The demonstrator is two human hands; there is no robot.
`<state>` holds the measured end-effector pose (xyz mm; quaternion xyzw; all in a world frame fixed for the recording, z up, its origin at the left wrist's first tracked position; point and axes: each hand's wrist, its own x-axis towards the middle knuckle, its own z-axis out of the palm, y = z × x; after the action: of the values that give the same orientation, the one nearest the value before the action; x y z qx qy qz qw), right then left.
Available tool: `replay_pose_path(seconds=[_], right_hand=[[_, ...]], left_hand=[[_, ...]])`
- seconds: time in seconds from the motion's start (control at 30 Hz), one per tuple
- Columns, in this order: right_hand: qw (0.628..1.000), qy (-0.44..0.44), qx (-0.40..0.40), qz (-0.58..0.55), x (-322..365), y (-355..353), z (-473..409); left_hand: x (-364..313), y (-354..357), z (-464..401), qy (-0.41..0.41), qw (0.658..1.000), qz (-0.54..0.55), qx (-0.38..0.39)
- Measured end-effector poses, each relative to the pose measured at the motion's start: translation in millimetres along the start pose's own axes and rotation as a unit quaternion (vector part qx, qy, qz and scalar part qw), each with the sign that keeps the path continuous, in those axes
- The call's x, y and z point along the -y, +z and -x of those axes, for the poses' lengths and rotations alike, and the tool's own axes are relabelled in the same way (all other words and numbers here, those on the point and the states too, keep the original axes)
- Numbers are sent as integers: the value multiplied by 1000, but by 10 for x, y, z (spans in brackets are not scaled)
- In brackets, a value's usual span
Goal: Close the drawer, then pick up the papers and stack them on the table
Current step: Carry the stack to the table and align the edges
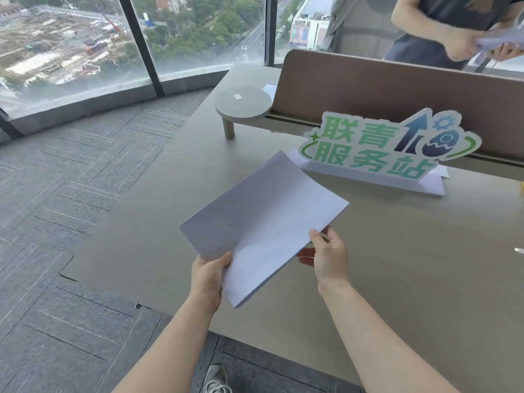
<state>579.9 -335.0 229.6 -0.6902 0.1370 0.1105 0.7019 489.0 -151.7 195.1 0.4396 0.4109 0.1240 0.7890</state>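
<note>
1. Stack of papers (263, 222): white, blank top sheet, held in the air over the near-left part of the table (397, 265), tilted, far corner higher than near corner. Not resting on the surface.
2. Left hand (208, 275): gripping near-left edge of the stack, thumb on top, fingers curled underneath.
3. Right hand (329, 255): pinching near-right edge, thumb on top sheet, fingers wrapped below; fingertips visible under the stack.
4. Both forearms bare, reaching in from bottom of view.
5. Drawer: not in view, state unknown.
6. Sign (388, 146): green-and-white cutout with Chinese characters, arrow and gear graphics, standing upright on a white base at the far side of the table, just beyond the papers' far corner. More white sheets lying under and beside the base.
7. Small round stand (243, 103): grey, on a short leg, far-left of table, small white sticker on top.
8. Brown divider panel (397, 86) behind the sign.
9. Second person (442, 26) beyond the panel, dark top, handling white sheets; blurred.
10. Grey carpet tiles (71, 208) left of table; floor-to-ceiling window (71, 46) with city view behind.
11. Sneaker (217, 378) visible at bottom edge.
</note>
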Motion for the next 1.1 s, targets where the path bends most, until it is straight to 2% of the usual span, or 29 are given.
replay_pose_path(seconds=[0.27, 0.43, 0.57, 0.67, 0.77, 0.9, 1.1], right_hand=[[996, -40, -52, 64, -58, 574, -127], [992, -54, -58, 94, -45, 860, -335], [992, -43, -31, 111, -54, 1056, -492], [993, -18, 8, 113, -23, 1214, -571], [992, -7, 39, 117, -23, 1413, -643], [991, -3, 59, 123, -70, 1703, -781], [985, 5, 81, 151, -189, 2084, -1006]], left_hand=[[-180, -257, -352, -6, 999, 15, 40], [-583, -523, -751, -6, 1000, 3, -7], [-985, -796, -1164, -10, 994, -106, -7], [-1224, -942, -1449, -27, 972, -230, 42], [-1397, -1025, -1645, -30, 951, -295, 91], [-1532, -1133, -1854, -25, 940, -323, 106], [-1557, -1299, -2122, -1, 947, -316, 65]])
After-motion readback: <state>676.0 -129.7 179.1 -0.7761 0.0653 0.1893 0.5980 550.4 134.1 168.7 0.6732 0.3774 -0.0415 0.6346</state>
